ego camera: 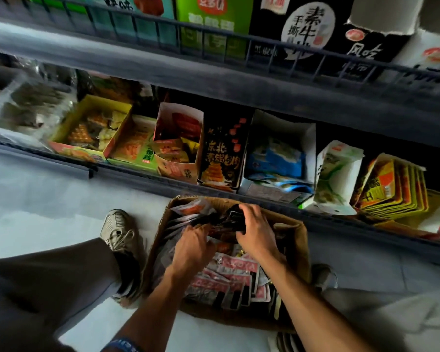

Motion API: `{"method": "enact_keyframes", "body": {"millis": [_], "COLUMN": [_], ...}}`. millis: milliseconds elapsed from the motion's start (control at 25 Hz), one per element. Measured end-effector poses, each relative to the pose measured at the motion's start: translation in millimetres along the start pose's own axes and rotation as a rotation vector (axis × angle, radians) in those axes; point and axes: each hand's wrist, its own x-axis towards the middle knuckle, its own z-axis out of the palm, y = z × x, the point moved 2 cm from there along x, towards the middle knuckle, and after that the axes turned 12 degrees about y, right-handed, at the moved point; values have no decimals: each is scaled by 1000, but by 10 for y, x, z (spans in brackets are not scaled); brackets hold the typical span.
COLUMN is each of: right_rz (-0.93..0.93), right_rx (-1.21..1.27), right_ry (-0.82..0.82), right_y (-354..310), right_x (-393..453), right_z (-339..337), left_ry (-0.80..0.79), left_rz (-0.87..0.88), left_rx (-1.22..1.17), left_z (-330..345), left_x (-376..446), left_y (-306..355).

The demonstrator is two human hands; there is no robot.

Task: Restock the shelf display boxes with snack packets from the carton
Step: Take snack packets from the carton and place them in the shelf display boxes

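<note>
We crouch over the brown carton [296,240] on the pale floor [48,199], just in front of the bottom shelf [127,171]. Both our hands are down inside it among the snack packets [229,278], which lie in loose overlapping stacks, many of them pink and dark with white lettering. Our right hand [255,231] has its fingers [249,212] curled over a bundle of dark packets [230,217] near the far end of the carton, gripping them. Our left hand [192,246] reaches in beside it, fingers bent down into the packets; we cannot tell whether they clamp on anything or merely press into the pile.

On the bottom shelf stands a row of open display boxes: a yellow box [87,128] at the left, an orange box [178,146], a black box [222,153] with printed characters directly behind the carton, and a white box [282,151] holding blue packets. Our left shoe [117,228] rests on the floor beside the carton's left wall.
</note>
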Motion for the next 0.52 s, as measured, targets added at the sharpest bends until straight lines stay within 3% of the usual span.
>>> {"method": "enact_keyframes", "body": {"millis": [160, 320, 520], "right_rz": [-8, -157, -103], "right_rx": [-26, -228, -116], "right_ry": [51, 83, -5], "right_y": [93, 92, 190], "right_x": [105, 89, -63], "right_z": [40, -21, 86], "left_ry": [-40, -21, -88], "left_rz": [-48, -18, -28], "left_rx": [63, 77, 74], "left_z": [61, 12, 32], "left_x": [3, -48, -100], "left_y": [-73, 67, 36]}}
